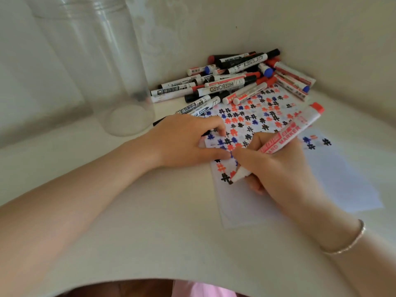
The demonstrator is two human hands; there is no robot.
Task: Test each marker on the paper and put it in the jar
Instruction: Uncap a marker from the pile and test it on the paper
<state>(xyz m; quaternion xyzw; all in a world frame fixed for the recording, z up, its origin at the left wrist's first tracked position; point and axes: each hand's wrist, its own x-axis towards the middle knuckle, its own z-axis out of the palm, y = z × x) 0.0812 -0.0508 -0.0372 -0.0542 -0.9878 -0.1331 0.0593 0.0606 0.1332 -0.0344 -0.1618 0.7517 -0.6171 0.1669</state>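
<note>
Marker (278,144) — red, white barrel, cap posted on its far end — sits in the right hand (276,166), tip down on the paper (252,202) at the near edge of the hash marks. Fingers (246,154) of that hand curl round the barrel low down, pinching it in a writing grip. Left hand (188,140) lies on the paper's upper left part, fingers mostly straight and pressing it flat; a dark marker seems to lie under the palm, though whether it is gripped I cannot tell.

Step in hand, by my reading: drawing the test mark. To do it well — keep the left hand's pressure on so the sheet does not slide on the counter (150,221), put the strokes on bare white below the last row, and use light pressure so the ink shows clearly.

Jar (120,82) stands clear and upright to the left, seemingly nearly empty. Pile (235,78) of markers waits at the back corner, so the task looks early. Recap before dropping it in.
</note>
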